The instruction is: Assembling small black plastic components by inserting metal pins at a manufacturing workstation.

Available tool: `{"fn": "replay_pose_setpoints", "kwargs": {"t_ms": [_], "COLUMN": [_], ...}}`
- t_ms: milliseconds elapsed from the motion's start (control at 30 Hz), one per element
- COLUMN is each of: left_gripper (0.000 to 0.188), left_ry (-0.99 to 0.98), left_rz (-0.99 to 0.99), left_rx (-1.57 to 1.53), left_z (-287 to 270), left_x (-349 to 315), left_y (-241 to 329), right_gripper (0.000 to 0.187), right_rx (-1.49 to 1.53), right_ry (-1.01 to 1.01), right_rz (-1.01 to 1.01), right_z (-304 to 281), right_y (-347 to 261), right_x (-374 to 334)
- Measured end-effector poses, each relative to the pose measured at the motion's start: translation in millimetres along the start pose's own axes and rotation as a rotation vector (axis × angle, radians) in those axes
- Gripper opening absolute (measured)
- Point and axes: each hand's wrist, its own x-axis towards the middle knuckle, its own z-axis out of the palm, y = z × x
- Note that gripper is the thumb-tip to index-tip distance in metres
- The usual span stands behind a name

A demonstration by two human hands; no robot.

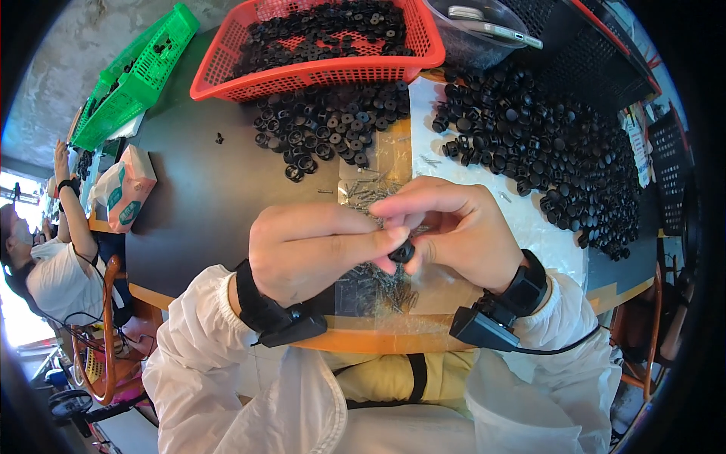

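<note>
Both hands meet over the near middle of the table, pinching one small round black plastic part (402, 251) between them. My left hand (310, 246) comes in from the left with thumb and fingers closed on its side of the part. From the right, my right hand (461, 231) grips the same part with thumb and bent fingers. Beneath the hands lie many small metal springs (389, 287), partly hidden by them. Beyond the hands is a heap of black ring-shaped parts (333, 125). To the right spreads a large pile of black capped parts (544, 144) on white sheeting.
A red basket (318, 74) full of black parts stands at the back, beside a clear tub (476, 38) with a phone on it. Black crates (590, 53) stand at the far right. Left are a tissue pack (130, 188), a green basket (140, 91) and another seated person (64, 265).
</note>
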Motion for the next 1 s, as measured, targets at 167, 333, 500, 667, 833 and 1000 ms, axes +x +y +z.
{"fn": "replay_pose_setpoints", "kwargs": {"t_ms": [167,333,500,667,833,1000], "left_gripper": [0.027,0.034,0.035,0.038,0.038,0.031], "left_ry": [0.012,0.016,0.172,-0.067,-0.055,0.091], "left_rz": [0.133,0.177,0.207,0.431,0.437,0.178], "left_rx": [0.443,0.572,0.462,0.507,0.540,0.474], "left_z": [-4.9,-11.8,-7.3,-14.1,-13.4,-2.7], "left_x": [2.6,-8.2,3.0,1.1,4.0,6.9], "left_y": [-3.6,-4.9,-11.1,-15.9,-6.4,-10.6], "right_gripper": [0.042,0.035,0.028,0.024,0.024,0.020], "right_rx": [-0.144,-0.140,-0.296,-0.244,-0.241,-1.109], "right_ry": [0.007,0.004,0.006,0.037,0.039,0.242], "right_rz": [-0.047,0.001,-0.054,-0.077,-0.171,-0.623], "right_z": [-2.6,-3.9,-3.3,5.1,6.1,-24.4], "right_y": [-1.3,-2.8,1.4,4.2,2.2,-13.8], "right_x": [0.6,-2.5,-1.9,-5.7,-5.4,7.8]}}
